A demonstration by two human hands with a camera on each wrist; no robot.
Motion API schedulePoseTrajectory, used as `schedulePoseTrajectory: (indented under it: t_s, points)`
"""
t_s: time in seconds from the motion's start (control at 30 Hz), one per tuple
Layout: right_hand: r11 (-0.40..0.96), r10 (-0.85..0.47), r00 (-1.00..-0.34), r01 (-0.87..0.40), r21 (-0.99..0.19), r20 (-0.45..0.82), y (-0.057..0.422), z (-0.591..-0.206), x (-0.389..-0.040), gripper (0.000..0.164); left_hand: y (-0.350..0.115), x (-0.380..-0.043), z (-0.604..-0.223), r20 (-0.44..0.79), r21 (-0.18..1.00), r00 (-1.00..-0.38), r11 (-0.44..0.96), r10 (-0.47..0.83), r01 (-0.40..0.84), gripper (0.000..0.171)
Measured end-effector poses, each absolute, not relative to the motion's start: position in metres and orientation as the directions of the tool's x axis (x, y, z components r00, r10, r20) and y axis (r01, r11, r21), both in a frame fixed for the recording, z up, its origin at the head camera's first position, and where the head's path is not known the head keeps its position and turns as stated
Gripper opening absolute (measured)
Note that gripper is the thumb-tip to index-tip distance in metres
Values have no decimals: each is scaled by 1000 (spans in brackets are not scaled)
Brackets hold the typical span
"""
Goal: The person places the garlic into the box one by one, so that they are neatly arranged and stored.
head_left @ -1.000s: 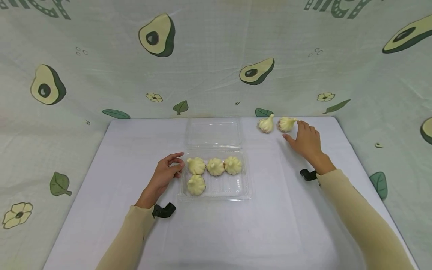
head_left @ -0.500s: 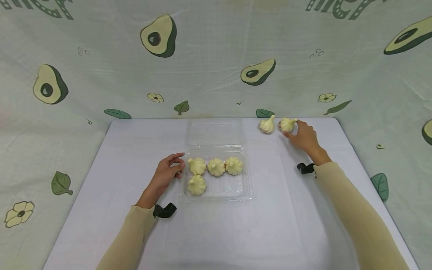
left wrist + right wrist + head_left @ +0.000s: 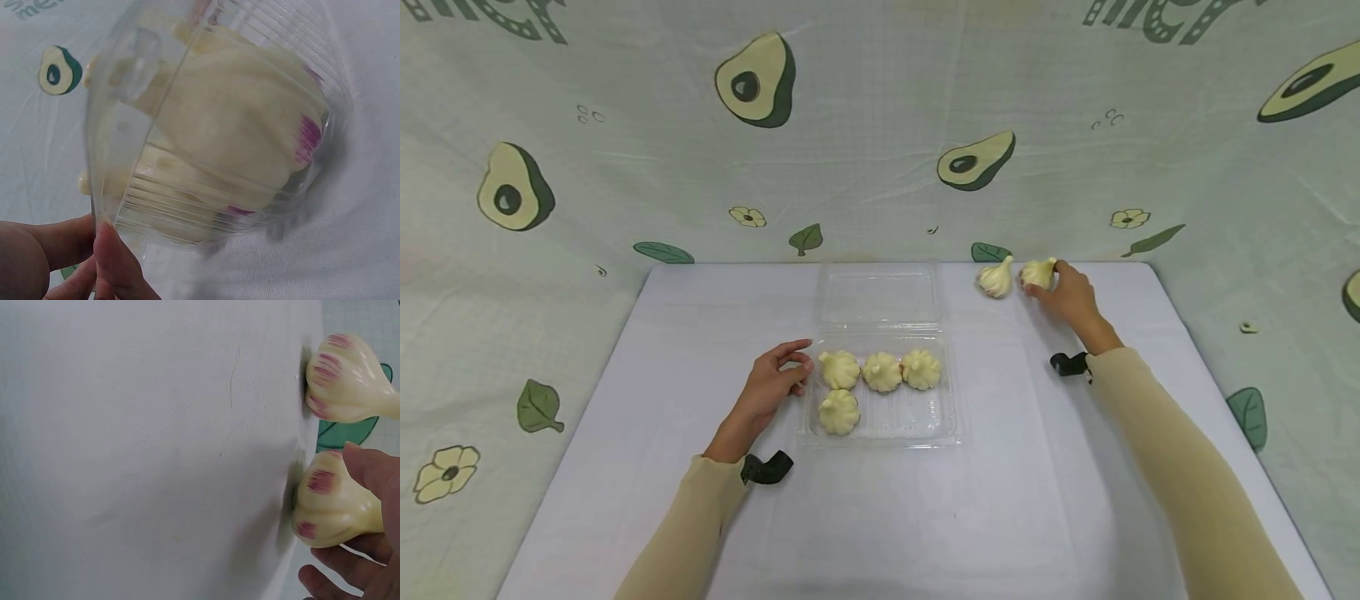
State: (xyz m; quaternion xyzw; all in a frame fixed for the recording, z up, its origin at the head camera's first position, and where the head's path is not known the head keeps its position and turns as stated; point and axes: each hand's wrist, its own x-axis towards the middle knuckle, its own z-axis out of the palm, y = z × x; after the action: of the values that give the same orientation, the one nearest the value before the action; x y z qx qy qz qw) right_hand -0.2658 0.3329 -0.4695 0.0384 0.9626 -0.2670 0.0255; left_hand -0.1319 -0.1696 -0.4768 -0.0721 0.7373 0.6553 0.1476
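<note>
A clear hinged plastic container lies unfolded mid-table, with several garlic bulbs in its base. At its left edge, my left hand pinches the rim between thumb and fingers, which the left wrist view shows close up. My right hand is at the back right, its thumb and fingers on opposite sides of a garlic bulb. That bulb looks cream with purple streaks in the right wrist view, and its stem is partly behind the hand. Just left of it sits another garlic bulb.
The container's transparent lid lies back toward the far edge. A white cloth covers the table, and a curtain printed with avocados hangs behind and at both sides. A black wrist camera sits on each arm.
My right hand has moved left onto the right-hand garlic bulb and gripped it; the bulb's stem now tilts upward. The left hand has stayed at the container's rim.
</note>
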Motion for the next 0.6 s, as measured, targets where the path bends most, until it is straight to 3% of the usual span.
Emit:
schedulePoseTrajectory:
  t_s: [0.3, 0.6]
  points:
    - [853, 73, -996, 84, -515, -41, 332, -472, -270, 70, -169, -132, -476, -310, 946, -947, 127, 89, -298, 49]
    - [878, 84, -996, 93, -469, -41, 327, -468, -270, 71, -168, -133, -476, -310, 946, -947, 128, 87, -298, 49]
